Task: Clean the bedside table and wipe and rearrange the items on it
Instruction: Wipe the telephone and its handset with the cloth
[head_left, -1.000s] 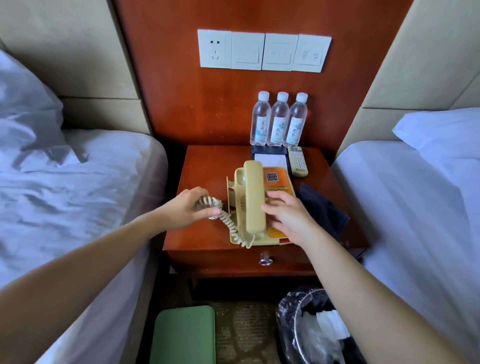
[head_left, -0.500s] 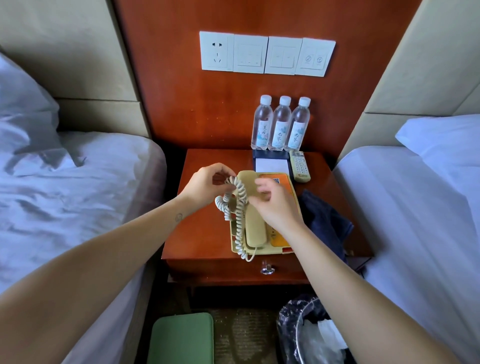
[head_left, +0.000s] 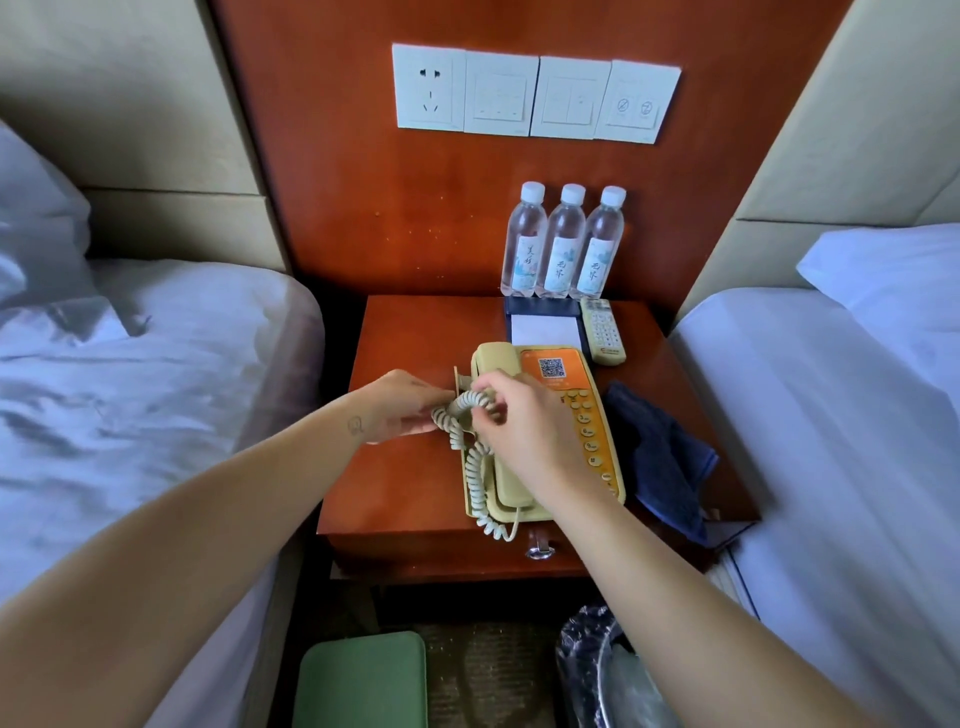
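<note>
Head cam, looking down past both forearms. Nearest: green stool (head_left: 363, 680) and lined bin (head_left: 608, 670) on the floor, below the wrists. Further up, both hands meeting over the phone (head_left: 545, 436) on the table (head_left: 405, 488). Left hand (head_left: 400, 408) pinching the coiled cord (head_left: 475, 467), fingers closed on the loops. Right hand (head_left: 524, 431) curled over the handset, fingertips (head_left: 480, 389) gripping the same bunch of cord from the other side. Rest of the cord trailing toward the table's front edge. Blue cloth (head_left: 660, 457) crumpled just right of the right hand. Beyond the fingers: notepad (head_left: 545, 330), remote (head_left: 602, 332), then three bottles (head_left: 563, 244) in a row against the wall.
</note>
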